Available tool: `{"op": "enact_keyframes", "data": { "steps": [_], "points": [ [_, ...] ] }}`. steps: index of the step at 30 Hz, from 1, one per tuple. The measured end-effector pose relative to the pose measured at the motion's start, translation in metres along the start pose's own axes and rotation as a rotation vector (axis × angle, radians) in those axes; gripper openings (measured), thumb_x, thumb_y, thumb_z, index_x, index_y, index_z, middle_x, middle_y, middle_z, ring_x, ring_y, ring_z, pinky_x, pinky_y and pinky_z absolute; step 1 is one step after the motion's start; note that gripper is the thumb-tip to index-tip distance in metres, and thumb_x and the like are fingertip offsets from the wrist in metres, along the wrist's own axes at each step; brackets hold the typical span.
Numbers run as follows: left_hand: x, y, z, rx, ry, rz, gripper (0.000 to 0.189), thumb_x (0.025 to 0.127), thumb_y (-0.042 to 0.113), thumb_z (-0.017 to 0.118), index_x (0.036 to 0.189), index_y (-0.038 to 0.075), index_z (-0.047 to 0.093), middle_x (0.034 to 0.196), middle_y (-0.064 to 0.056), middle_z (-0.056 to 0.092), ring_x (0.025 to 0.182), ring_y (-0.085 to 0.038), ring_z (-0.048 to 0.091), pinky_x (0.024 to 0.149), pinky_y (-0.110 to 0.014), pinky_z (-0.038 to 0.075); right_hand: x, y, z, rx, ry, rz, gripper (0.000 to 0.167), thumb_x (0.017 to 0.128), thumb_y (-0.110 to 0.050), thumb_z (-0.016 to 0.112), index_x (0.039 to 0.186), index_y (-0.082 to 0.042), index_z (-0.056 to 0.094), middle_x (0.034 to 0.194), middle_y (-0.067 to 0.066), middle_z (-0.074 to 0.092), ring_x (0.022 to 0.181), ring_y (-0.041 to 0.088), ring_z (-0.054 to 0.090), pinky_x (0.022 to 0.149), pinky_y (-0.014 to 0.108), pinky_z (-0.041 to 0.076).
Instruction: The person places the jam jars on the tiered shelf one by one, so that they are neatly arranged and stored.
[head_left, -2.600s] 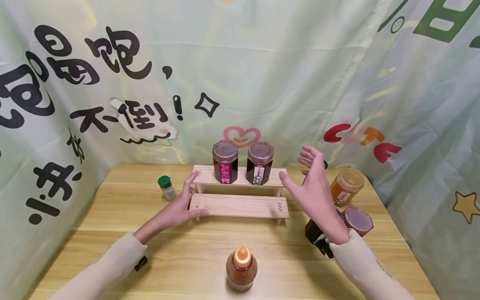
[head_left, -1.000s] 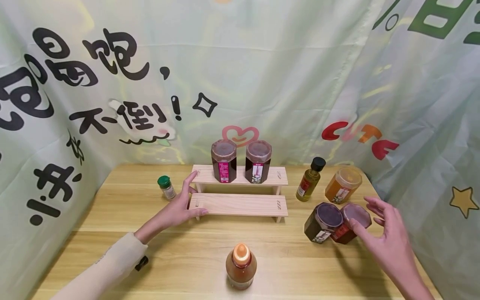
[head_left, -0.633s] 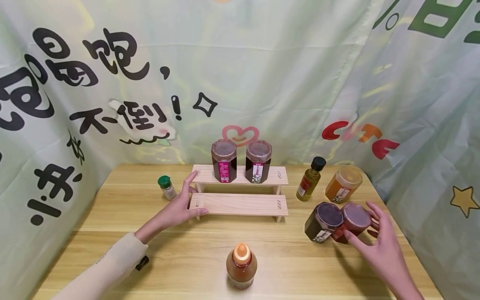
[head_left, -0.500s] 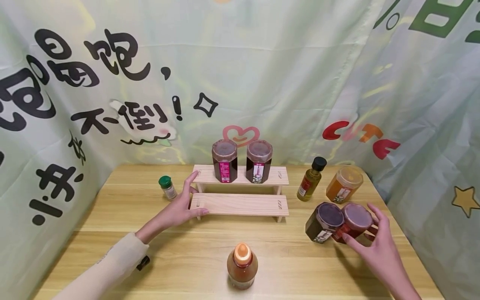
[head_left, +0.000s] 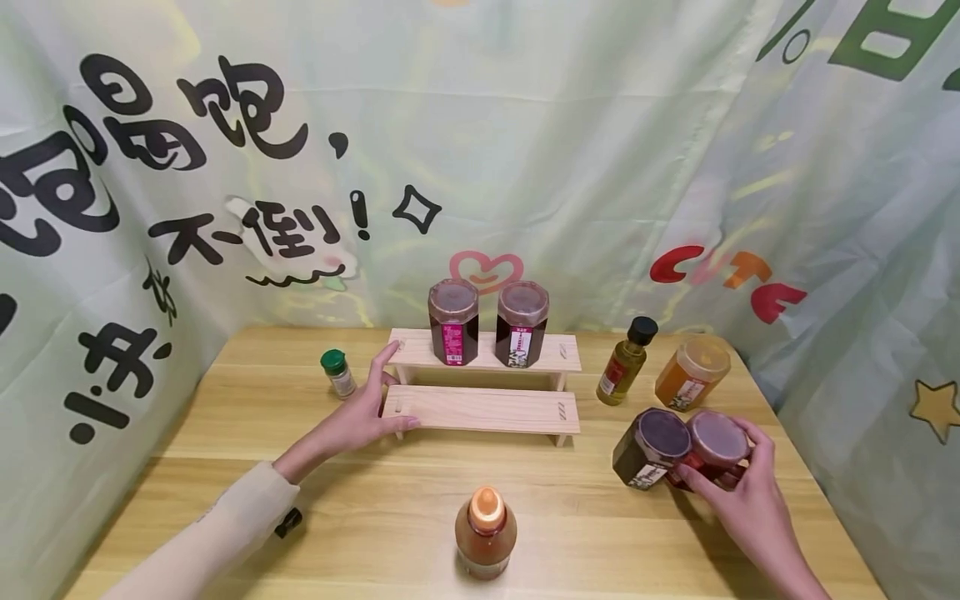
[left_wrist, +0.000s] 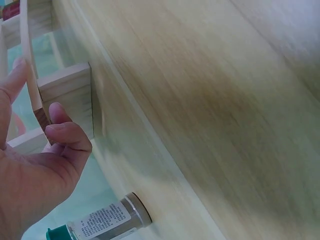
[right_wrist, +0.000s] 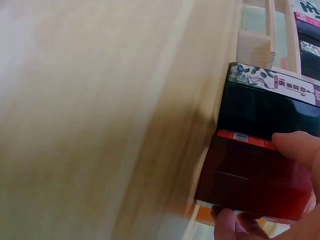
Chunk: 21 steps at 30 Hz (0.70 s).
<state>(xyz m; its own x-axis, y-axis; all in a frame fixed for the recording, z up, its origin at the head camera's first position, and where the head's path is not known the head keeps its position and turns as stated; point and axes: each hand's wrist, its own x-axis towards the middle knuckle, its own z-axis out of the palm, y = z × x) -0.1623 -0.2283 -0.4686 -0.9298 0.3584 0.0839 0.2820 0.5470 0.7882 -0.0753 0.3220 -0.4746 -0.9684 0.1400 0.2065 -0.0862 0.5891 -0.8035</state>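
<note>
At the left, we see a green-capped shaker (head_left: 339,375) upright on the table (head_left: 375,517), well in from the left edge and just beside our left hand (head_left: 360,417). That hand grips the left end of the two-step wooden rack (head_left: 480,410), with the thumb over the lower board and, in the left wrist view, fingers curled around a board's edge. On the upper step, two dark jars (head_left: 453,325) stand with a gap between them and board showing past both. A wide band of wood separates the rack from the orange-capped bottle (head_left: 486,537) nearer us. Right of the rack, a narrower strip leads to the oil bottle (head_left: 622,367) and a third dark jar (head_left: 651,448). The amber jar (head_left: 692,373) stands near the back right corner. The red jar (head_left: 718,437) touches the third dark jar; our right hand (head_left: 753,500) holds it between thumb and fingers, the table's right edge nearby.
</note>
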Motion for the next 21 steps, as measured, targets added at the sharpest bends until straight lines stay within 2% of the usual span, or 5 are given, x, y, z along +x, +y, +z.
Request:
{"op": "enact_keyframes", "data": {
  "steps": [7, 12, 16, 21],
  "points": [
    [0.001, -0.003, 0.001, -0.008, 0.001, 0.004, 0.126, 0.093, 0.033, 0.091, 0.174, 0.032, -0.005, 0.129, -0.021, 0.06, 0.102, -0.028, 0.069, 0.089, -0.051, 0.057, 0.001, 0.002, -0.004, 0.0, 0.01, -0.004, 0.106, 0.087, 0.004, 0.091, 0.163, 0.0, 0.017, 0.142, 0.034, 0.044, 0.1, -0.02, 0.05, 0.08, 0.004, 0.047],
    [-0.001, -0.003, -0.001, 0.005, 0.0, 0.0, 0.129, 0.09, 0.036, 0.094, 0.174, 0.033, -0.004, 0.131, -0.021, 0.062, 0.102, -0.028, 0.07, 0.088, -0.051, 0.057, 0.001, 0.0, -0.006, -0.034, 0.023, -0.002, 0.106, 0.084, -0.001, 0.095, 0.163, -0.002, 0.023, 0.14, 0.03, 0.049, 0.097, -0.019, 0.053, 0.078, 0.005, 0.048],
    [-0.002, -0.003, -0.002, 0.032, 0.0, 0.0, 0.133, 0.087, 0.036, 0.097, 0.174, 0.033, -0.003, 0.132, -0.022, 0.062, 0.108, -0.031, 0.068, 0.089, -0.052, 0.057, -0.002, -0.001, -0.01, -0.086, 0.038, 0.013, 0.108, 0.082, -0.01, 0.099, 0.163, -0.004, 0.029, 0.139, 0.031, 0.053, 0.097, -0.02, 0.05, 0.077, 0.004, 0.046],
    [0.0, -0.002, -0.004, 0.04, -0.003, 0.012, 0.136, 0.084, 0.03, 0.099, 0.175, 0.031, -0.001, 0.134, -0.023, 0.062, 0.12, -0.035, 0.065, 0.095, -0.057, 0.056, -0.003, -0.004, -0.017, -0.138, 0.071, 0.037, 0.11, 0.081, -0.017, 0.101, 0.164, -0.006, 0.03, 0.14, 0.031, 0.055, 0.097, -0.02, 0.046, 0.074, 0.003, 0.044]
  ]
}}
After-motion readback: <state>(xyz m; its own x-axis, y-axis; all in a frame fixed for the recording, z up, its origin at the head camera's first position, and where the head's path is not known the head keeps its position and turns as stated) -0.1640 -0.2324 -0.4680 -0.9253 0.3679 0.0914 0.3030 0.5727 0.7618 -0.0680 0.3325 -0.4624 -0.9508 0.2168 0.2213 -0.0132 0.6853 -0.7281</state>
